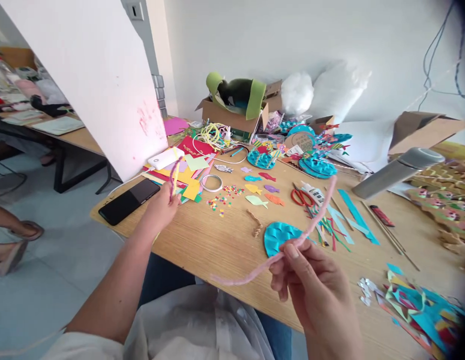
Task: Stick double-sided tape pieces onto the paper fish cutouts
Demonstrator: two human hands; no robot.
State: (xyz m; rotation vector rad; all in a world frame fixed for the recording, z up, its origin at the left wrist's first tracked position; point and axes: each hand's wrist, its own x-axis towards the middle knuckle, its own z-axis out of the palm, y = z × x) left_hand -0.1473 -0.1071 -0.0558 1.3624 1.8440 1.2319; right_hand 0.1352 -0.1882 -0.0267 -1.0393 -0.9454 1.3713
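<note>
My right hand [303,265] pinches a fuzzy pink strip [251,276] between thumb and fingers, above the table's front edge. One end of the strip points up to the right, the other trails left. Behind it lies a round blue piece [281,235], partly hidden by the hand. My left hand [167,202] reaches to the left side of the table, with its fingers closed round a purple strip [172,175] and a pale yellow strip [176,172]. A twisted brown cord [255,222] and several paper fish [257,201] lie between the hands.
A black phone [129,201] lies at the left table edge beside coloured paper [197,162]. Red scissors [302,196], a grey bottle [399,172] and wooden sticks [390,235] are on the right. Boxes [232,116] stand behind; paper scraps [427,310] lie front right.
</note>
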